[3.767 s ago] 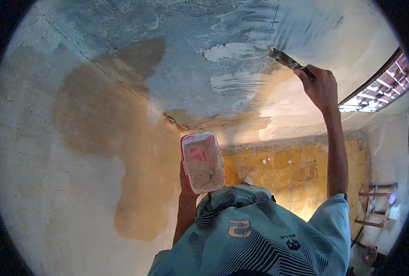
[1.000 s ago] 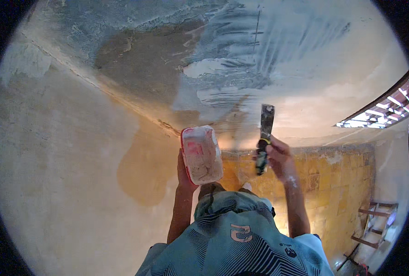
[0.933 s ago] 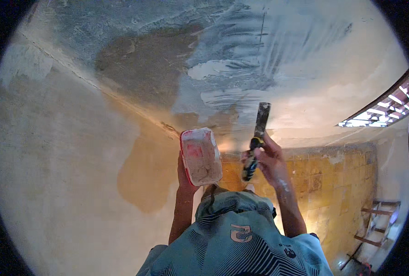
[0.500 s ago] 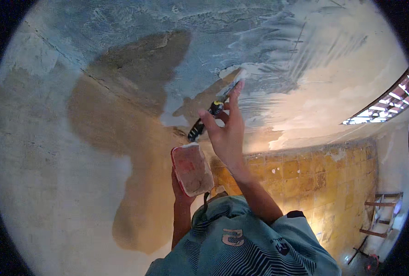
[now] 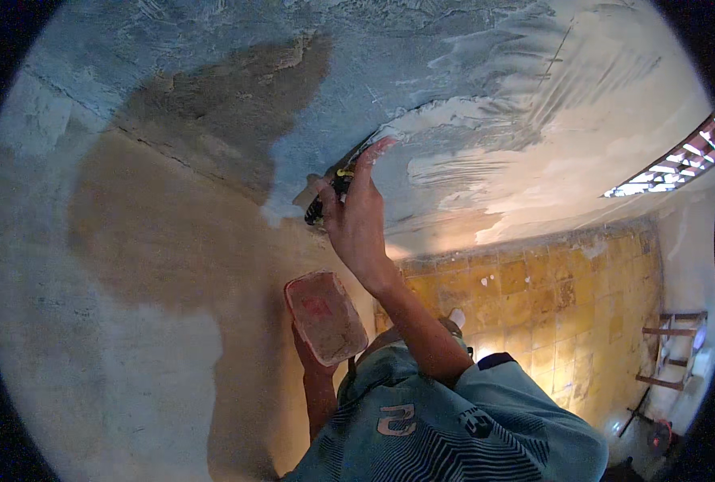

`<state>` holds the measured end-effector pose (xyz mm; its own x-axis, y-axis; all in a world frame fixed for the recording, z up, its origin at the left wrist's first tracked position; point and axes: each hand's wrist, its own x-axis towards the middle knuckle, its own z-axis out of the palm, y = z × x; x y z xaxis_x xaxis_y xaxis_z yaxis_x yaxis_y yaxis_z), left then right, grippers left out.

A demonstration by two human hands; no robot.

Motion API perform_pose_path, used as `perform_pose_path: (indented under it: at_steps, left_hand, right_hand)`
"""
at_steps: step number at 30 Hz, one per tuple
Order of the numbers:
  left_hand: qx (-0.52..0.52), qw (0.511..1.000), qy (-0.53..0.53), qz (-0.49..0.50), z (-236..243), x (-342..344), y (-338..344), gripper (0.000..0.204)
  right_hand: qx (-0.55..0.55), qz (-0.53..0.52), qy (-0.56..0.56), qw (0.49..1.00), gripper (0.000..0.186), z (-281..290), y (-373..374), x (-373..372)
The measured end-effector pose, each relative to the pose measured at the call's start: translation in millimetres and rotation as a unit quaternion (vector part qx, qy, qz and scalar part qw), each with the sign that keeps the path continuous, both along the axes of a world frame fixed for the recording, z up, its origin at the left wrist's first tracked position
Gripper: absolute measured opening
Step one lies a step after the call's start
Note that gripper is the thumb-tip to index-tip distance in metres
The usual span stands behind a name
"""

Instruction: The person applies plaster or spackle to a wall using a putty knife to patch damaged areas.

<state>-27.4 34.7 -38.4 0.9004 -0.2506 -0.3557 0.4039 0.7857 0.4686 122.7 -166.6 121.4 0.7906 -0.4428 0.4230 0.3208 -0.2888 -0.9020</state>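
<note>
My right hand (image 5: 359, 229) grips a putty knife (image 5: 315, 211) with a black and yellow handle. Its blade edge lies close against the wall (image 5: 454, 193), beside a wet smear of pale putty (image 5: 434, 116); a fingertip reaches along the blade and looks whitened. Lower down, my left hand (image 5: 313, 360) supports a red-rimmed rectangular plastic tub (image 5: 325, 317), its fingers wrapped round the side and partly hidden behind it. The tub is smeared inside with pale residue.
Another wall (image 5: 156, 321) meets this one at a corner crack on the left, both under my shadow. Worn yellow tiles (image 5: 526, 297) cover the floor. At the far right are a latticed opening (image 5: 671, 173), a wooden ladder-like frame (image 5: 671, 349) and a dark stand.
My right hand and the putty knife have moved left along the wall, leaving a longer putty smear behind. The tub in my left hand has dropped slightly lower, away from the knife.
</note>
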Motion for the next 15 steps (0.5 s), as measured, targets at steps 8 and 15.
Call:
perform_pose_path:
  at_steps: [8, 15]
  left_hand:
    - [0.023, 0.999, 0.038, 0.025, 14, 3, -10, 0.061]
    - [-0.004, 0.999, 0.007, -0.043, -17, 1, 0, 0.061]
  right_hand:
    - [0.004, -0.012, 0.039, 0.999, 0.099, 12, -31, -34]
    - [-0.101, -0.096, -0.026, 0.99, 0.096, -7, -32, -6]
